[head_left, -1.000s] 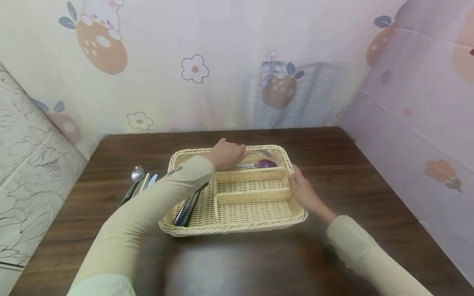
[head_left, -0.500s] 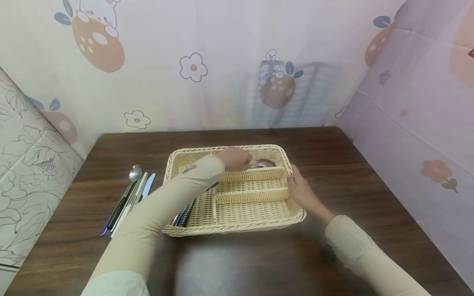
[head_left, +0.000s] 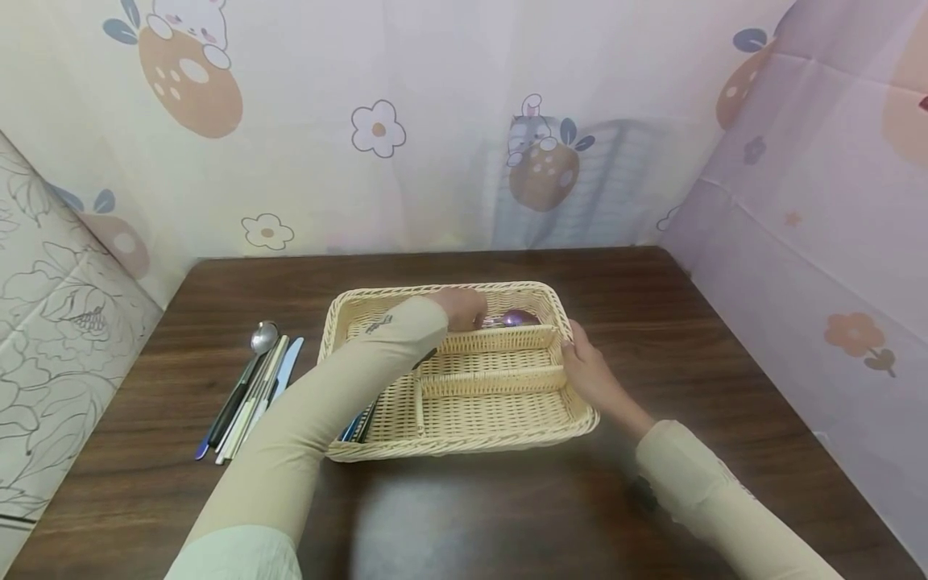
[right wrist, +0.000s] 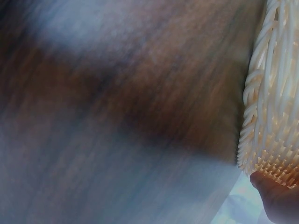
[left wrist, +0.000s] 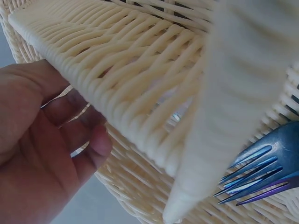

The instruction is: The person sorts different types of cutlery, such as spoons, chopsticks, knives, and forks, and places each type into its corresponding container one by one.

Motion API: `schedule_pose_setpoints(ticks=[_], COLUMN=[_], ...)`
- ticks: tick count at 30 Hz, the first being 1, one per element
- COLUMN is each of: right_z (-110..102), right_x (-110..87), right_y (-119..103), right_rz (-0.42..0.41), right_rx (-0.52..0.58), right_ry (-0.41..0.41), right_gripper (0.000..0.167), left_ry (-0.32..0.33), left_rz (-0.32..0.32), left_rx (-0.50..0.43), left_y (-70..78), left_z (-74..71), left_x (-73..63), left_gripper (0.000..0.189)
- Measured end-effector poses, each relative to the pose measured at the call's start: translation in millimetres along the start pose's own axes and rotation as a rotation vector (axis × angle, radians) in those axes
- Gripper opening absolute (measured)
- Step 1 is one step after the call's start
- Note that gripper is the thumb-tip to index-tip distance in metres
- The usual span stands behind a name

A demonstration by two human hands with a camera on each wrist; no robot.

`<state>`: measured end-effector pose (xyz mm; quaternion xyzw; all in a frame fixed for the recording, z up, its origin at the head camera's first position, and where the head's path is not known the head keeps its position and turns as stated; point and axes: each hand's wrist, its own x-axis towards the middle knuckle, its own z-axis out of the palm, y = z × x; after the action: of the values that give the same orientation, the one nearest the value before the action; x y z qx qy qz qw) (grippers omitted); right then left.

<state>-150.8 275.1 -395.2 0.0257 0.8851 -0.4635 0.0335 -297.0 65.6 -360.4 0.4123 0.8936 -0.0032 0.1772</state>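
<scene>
A cream woven basket [head_left: 464, 449] with dividers stands on the table. My left hand [head_left: 462, 308] reaches into its back compartment, fingers curled at the handle end of a spoon [head_left: 518, 318] with a purplish bowl. In the left wrist view, my left hand [left wrist: 51, 135] is partly behind a woven divider [left wrist: 117, 79], bright metal slivers showing between the fingers. My right hand [head_left: 590, 374] grips the basket's right end; in the right wrist view its thumb [right wrist: 275, 196] lies against the weave. Blue-purple forks [left wrist: 266, 163] rest in the left compartment, partly covered by my left sleeve in the head view.
Left of the basket on the dark wooden table [head_left: 696, 354] lie a ladle-like spoon [head_left: 264, 337], light-handled cutlery [head_left: 254, 403] and a table knife [head_left: 288, 366]. A patterned curtain [head_left: 435, 177] hangs behind the table.
My left hand has moved slightly right and down into the back compartment, and the spoon bowls there now lie close together. My right hand stays on the basket's end.
</scene>
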Motion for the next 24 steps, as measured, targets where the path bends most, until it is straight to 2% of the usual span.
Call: schedule_pose_setpoints(ticks=[6,9,12,14,17,20,24], right_z=[4.0,5.7,5.8,5.3,4.3,3.0,-0.9], right_x=[1.3,1.2,1.6,1.9,2.2,2.8,2.9], right_y=[-3.3,-3.9,-1.5,0.3,0.4,-0.2,2.3], right_rz=[-0.014,-0.029,-0.049,-0.057,-0.054,-0.033,-0.006], right_rx=[0.003,-0.005,-0.028,-0.033,-0.036,-0.039,-0.066], right_ry=[-0.011,-0.009,0.004,0.011,0.006,-0.004,0.003], right_gripper=[0.049,0.049,0.049,0.049,0.05,0.051,0.052], left_ry=[-0.011,0.012,0.048,0.082,0.159,0.22,0.25], left_rz=[-0.017,-0.03,-0.025,-0.033,-0.026,-0.055,-0.156], left_rx=[-0.04,-0.018,-0.012,-0.045,-0.074,-0.07,-0.089], left_y=[-3.6,-3.1,-3.1,-5.9,-21.1,-43.7,-75.8], left_z=[1.2,-5.5,-20.2,-30.6,-37.5,-34.6,-19.6], left_x=[-10.4,-25.7,-53.2,-78.1,-115.7,-152.1,-190.2], left_gripper=[0.023,0.026,0.031,0.034,0.03,0.024,0.022])
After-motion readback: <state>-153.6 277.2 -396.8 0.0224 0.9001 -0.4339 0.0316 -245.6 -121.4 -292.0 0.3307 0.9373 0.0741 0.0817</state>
